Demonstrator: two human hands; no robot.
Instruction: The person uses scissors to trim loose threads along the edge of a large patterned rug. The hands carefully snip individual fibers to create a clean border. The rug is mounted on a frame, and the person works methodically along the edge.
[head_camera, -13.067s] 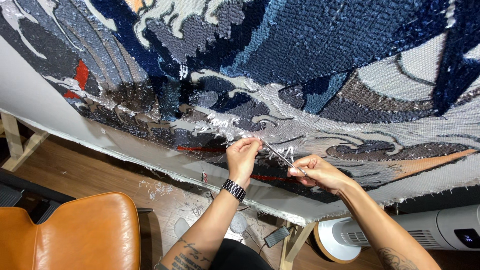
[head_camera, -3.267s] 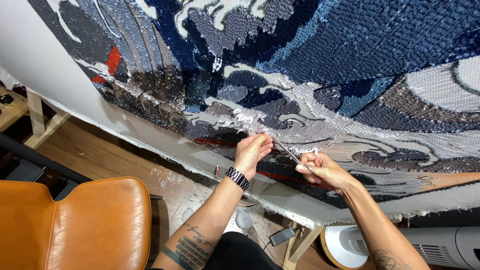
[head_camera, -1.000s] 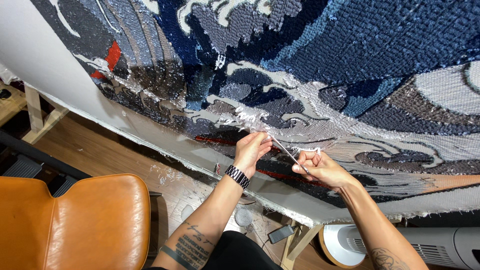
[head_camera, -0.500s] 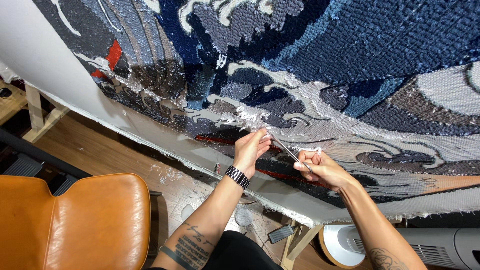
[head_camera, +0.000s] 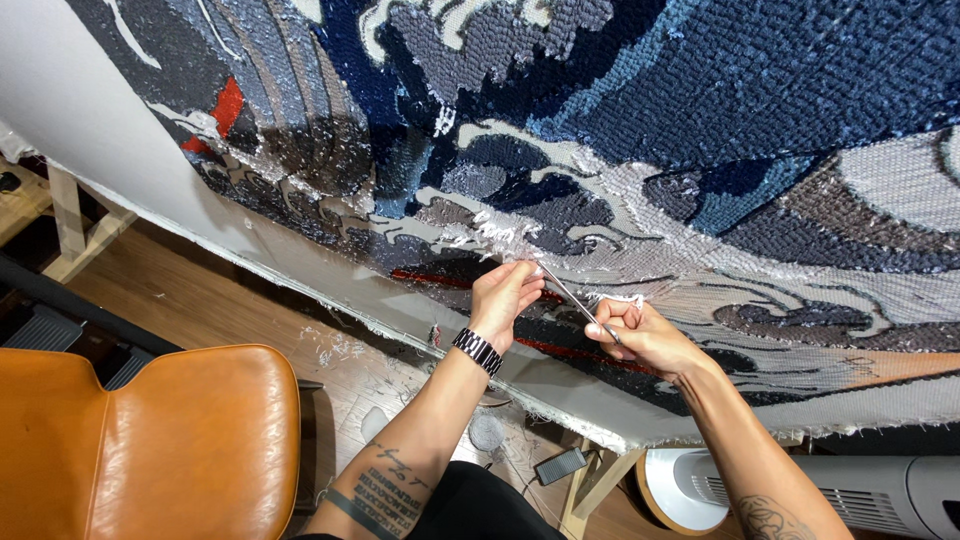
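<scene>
**Trimming yarn near the rug's lower edge**

The left hand (head_camera: 505, 298) pinches pale yarn strands (head_camera: 495, 232) on the tufted rug (head_camera: 700, 120). Just right, the right hand (head_camera: 640, 335) grips thin scissors (head_camera: 568, 293), tips at the left fingers, near the rug's lower edge.

Even, fairly bright indoor light falls on the large blue, grey and white tufted wave-pattern rug (head_camera: 640, 130), giving a soft sheen on the orange leather chair back (head_camera: 170, 440) and dim shadow beneath the frame, while the wide lens bends the edges and detail stays mostly sharp.
</scene>
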